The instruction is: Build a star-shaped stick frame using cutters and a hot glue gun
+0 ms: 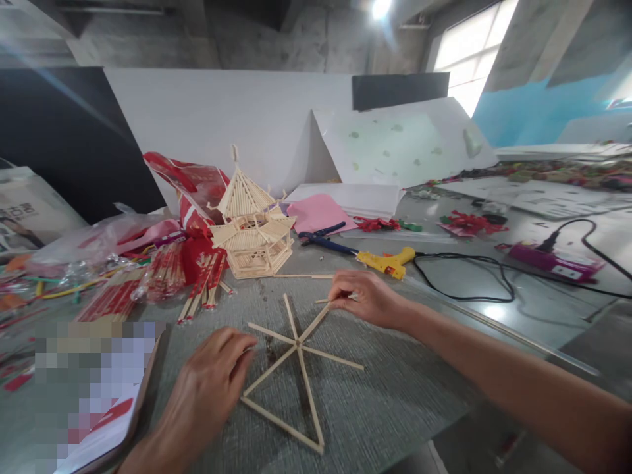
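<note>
On the grey tabletop lies a star-shaped frame of thin wooden sticks, its spokes meeting at one centre. One more stick joins the ends of two spokes at the near side. My right hand pinches the outer end of the spoke that points to the far right. A short bit of stick shows beside those fingertips. To the left of the frame is my left hand, its fingers loosely bent and the thumb a little apart, with nothing visible in it. Behind the frame stands a pagoda model made of sticks.
A yellow glue gun with a black cable lies beyond my right hand, beside blue-handled pliers. Bundles of sticks in red wrappers lie left. A purple power strip is at right. A partly blurred flat device lies near left.
</note>
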A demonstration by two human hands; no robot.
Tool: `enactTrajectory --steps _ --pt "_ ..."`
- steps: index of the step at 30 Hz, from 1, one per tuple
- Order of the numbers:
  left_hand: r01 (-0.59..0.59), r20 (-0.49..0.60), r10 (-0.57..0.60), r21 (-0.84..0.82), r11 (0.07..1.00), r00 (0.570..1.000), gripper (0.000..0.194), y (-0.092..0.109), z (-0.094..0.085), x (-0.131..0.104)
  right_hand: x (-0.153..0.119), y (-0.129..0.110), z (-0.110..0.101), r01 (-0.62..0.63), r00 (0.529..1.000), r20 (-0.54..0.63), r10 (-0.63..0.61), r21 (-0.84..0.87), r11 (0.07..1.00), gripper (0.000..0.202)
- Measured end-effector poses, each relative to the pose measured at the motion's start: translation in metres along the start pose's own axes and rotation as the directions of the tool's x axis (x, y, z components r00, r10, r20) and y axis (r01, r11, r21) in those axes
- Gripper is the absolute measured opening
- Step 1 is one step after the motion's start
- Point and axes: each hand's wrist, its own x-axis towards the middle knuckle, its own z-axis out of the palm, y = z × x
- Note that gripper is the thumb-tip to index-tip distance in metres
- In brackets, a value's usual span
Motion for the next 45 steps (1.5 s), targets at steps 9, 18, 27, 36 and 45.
enactTrajectory --steps 9,18,27,36,45 --pt "0.007 0.021 -0.006 -0.033 0.999 1.0 0.013 0.002 -0.004 -0.001 -0.003 -0.012 -0.004 0.036 0.946 0.314 -0.082 0.151 0.988 0.015" --pt "0.023 0.02 -0.023 -0.025 0.999 1.0 0.022 0.006 -0.009 0.002 0.0 0.007 -0.019 -0.269 0.909 -0.366 0.197 -0.157 0.95 0.013" --pt "-0.053 0.236 0.048 0.014 0.999 0.971 0.019 0.016 0.003 -0.001 0.001 0.023 -0.02 -0.415 0.906 -0.218 0.363 -0.289 0.863 0.012" --pt "0.02 0.355 -0.086 0.184 0.983 0.931 0.018 0.023 -0.008 -0.006 0.0 0.019 -0.016 -0.332 0.941 -0.038 0.337 -0.311 0.89 0.012" --pt "0.092 0.351 -0.197 0.296 0.951 0.915 0.02 0.03 -0.006 -0.013 0.001 0.016 -0.013 -0.284 0.952 0.013 0.306 -0.34 0.896 0.012"
